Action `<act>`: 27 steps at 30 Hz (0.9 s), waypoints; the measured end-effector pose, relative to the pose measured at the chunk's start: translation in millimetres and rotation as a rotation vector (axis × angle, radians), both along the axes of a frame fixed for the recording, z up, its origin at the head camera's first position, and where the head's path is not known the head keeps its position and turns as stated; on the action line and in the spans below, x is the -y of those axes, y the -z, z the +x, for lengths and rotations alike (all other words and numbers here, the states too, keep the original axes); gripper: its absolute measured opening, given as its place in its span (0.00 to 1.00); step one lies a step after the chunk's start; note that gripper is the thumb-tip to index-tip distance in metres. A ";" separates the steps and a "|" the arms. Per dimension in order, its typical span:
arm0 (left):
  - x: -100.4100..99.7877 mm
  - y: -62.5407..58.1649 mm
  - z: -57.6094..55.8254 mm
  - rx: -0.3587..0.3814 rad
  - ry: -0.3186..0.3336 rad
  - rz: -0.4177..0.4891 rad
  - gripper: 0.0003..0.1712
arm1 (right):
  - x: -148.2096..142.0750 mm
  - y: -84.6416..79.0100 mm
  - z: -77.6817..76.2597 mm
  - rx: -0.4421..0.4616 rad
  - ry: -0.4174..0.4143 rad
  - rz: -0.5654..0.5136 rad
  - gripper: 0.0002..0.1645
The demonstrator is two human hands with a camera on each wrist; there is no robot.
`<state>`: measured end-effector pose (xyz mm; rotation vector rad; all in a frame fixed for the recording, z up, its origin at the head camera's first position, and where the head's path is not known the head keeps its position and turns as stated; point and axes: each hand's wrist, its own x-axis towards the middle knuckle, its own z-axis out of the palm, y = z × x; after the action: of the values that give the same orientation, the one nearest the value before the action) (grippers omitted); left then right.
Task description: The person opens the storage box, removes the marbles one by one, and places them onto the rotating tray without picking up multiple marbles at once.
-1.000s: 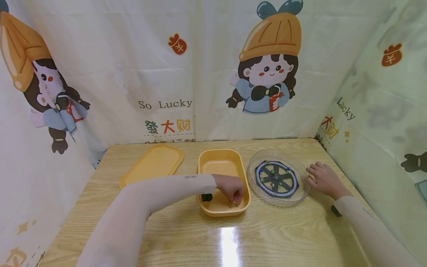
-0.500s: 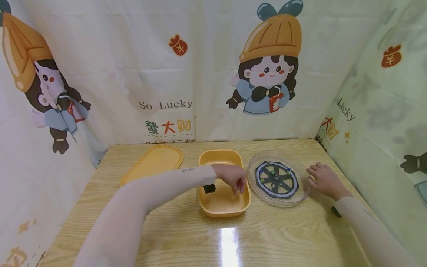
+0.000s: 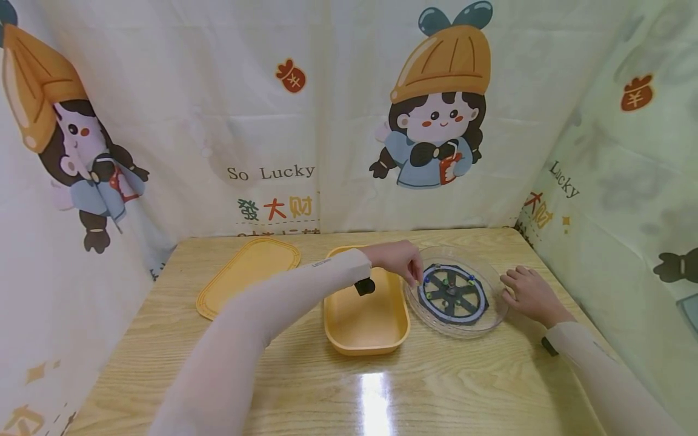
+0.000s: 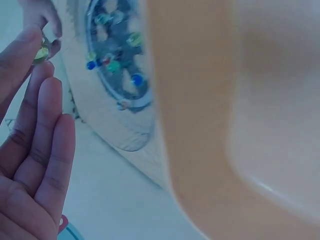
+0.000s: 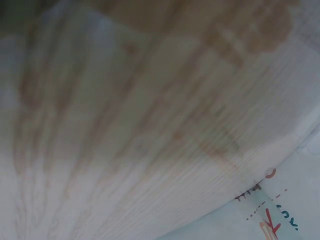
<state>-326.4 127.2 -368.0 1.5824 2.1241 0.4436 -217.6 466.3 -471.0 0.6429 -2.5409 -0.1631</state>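
My left hand [image 3: 400,257] pinches a glass marble [image 4: 42,52], clear with yellow-green in it, between thumb and fingertips. It hovers above the left rim of a round clear dish [image 3: 495,310]. Inside the dish lies a dark spoked disc [image 3: 452,292] with a pale ring and several marbles, some blue, some green. My right hand [image 3: 531,297] rests on the table against the dish's right side, fingers loosely bent. Whether those fingers grip the rim cannot be made out. Only the table surface and some cloth show in the right wrist view.
A deep yellow tray [image 3: 366,350] stands under my left wrist, left of the dish. Farther left lies a flat yellow lid [image 3: 248,275]. Printed cloth [image 3: 349,121] hangs behind the wooden table [image 3: 447,387] and along both sides.
My left hand has picked the marble up from the tray and carried it up, away and to the right, over to the dish. The right hand has stayed put.
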 end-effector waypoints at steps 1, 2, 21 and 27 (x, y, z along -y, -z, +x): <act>-4.5 -0.3 -1.3 0.001 -0.008 0.002 0.09 | 0.0 -0.2 0.3 0.001 0.000 -0.001 0.11; -9.2 -0.4 -2.4 -0.005 -0.012 0.007 0.09 | 0.2 -0.5 0.7 0.002 0.002 -0.001 0.11; -79.9 34.2 1.8 -0.115 -0.175 0.042 0.05 | -2.4 0.9 0.1 0.029 0.030 -0.005 0.10; -92.3 50.2 1.2 -0.183 -0.250 0.005 0.04 | -4.3 3.8 -1.2 0.035 0.041 -0.003 0.11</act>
<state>-325.2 219.4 -418.2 1.4115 2.4760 0.3964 -218.8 470.6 -474.7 0.5980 -2.5892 -0.1639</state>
